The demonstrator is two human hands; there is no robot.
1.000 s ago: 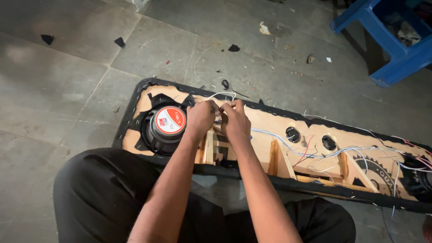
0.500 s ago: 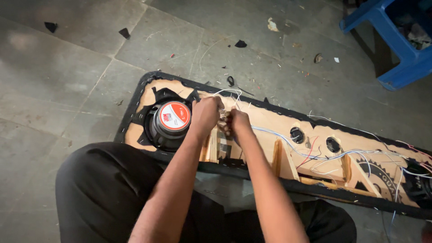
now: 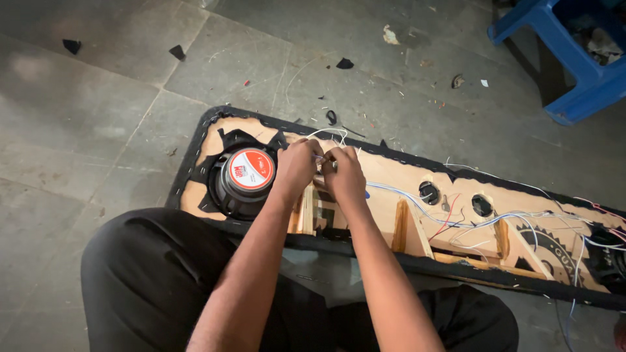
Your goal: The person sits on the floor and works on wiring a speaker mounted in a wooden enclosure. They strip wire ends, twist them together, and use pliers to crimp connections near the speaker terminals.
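Grey stone floor (image 3: pixel 98 117) carries a long wooden speaker box (image 3: pixel 404 189) lying open-backed, a round speaker (image 3: pixel 244 182) at its left end. Beside that speaker, left hand (image 3: pixel 297 166) and right hand (image 3: pixel 343 173) meet, both pinching thin white wires (image 3: pixel 326 133) between fingertips.

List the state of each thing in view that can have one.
Speaker box: lying flat, back open, insides exposed.
Round speaker: mounted in the box, magnet side up.
Wires: loose, strung along the inside.
Left hand: fingers pinched on thin wires.
Right hand: fingers pinched on the same wires.
Blue stool: upright.
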